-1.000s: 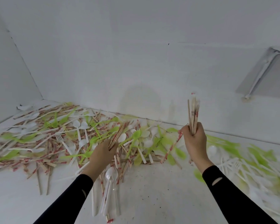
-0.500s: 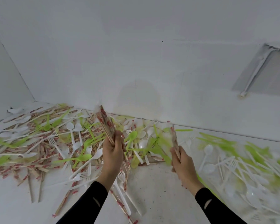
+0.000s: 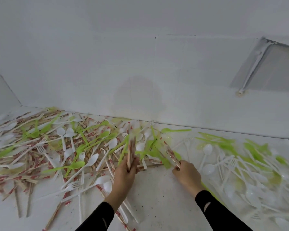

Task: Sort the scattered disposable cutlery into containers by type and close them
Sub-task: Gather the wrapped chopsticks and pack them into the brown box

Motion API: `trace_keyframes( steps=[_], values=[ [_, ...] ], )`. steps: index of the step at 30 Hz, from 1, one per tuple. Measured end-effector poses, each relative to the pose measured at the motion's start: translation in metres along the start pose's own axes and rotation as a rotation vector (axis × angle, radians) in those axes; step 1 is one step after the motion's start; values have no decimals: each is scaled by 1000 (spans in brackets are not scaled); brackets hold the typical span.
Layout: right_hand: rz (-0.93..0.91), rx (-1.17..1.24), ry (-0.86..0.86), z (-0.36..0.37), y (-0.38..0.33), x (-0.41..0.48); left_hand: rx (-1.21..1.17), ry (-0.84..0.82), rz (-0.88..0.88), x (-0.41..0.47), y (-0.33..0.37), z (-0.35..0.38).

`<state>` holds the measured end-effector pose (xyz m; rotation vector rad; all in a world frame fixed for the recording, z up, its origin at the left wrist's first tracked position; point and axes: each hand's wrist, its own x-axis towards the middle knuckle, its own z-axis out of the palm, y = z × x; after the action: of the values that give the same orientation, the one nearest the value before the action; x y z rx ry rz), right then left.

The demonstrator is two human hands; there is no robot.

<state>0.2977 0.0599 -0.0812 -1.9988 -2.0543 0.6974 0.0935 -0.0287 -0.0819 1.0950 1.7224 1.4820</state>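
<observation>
- The left hand [image 3: 125, 172] is curled around a bundle of chopsticks [image 3: 131, 147]. They are thin pale wooden sticks in paper sleeves printed with red, and they stand nearly upright above the fist. Their tops are blurred.
- The right hand [image 3: 188, 175] is low over the surface [image 3: 157, 197]. Its fingertips pinch the lower end of one wrapped chopstick pair [image 3: 171, 155], which slants up and to the left.
- Both wrists come out of black sleeves [image 3: 97, 219].
- The scattered cutlery [image 3: 65, 147] lies in a tangled heap across the left and middle, reaching back to the white wall [image 3: 107, 64].
- In the heap are glossy lime-green plastic spoons [image 3: 73, 165] with oval bowls, and smooth white plastic spoons [image 3: 90, 161].
- Among them are white forks [image 3: 73, 184] with short tines and many slim wrapped chopsticks, crossing at all angles.
- To the right lies a second spread [image 3: 240, 164] of white spoons, white forks and green pieces. It is hazy, as if under clear film, though I cannot tell for sure.
- The surface is matt white and flecked with small dark specks.
</observation>
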Motion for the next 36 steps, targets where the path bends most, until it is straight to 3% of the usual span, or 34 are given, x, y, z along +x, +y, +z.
trace_keyframes(
  steps=[5,10,15,19,22,26,30,33,36],
  values=[
    [74,141,63,-22,10,0,536,-151,196,38,7,22],
    [74,338,170,-62,25,-13,816,-435,187,62,3,39],
    [87,717,238,-95,47,-37,1027,-491,289,69,-2,48],
    [142,936,235,-126,63,-51,1091,-385,421,66,13,58],
    [104,982,238,-145,78,-60,867,-276,424,58,46,69],
    [87,972,308,-162,96,-72,84,-355,237,29,102,97],
    [149,1072,357,-180,122,-82,-583,-453,-91,-6,138,138],
    [167,1011,380,-195,146,-98,-765,-531,-275,-31,145,177],
    [153,1154,436,-216,172,-114,-737,-622,-353,-67,155,227]
  ],
)
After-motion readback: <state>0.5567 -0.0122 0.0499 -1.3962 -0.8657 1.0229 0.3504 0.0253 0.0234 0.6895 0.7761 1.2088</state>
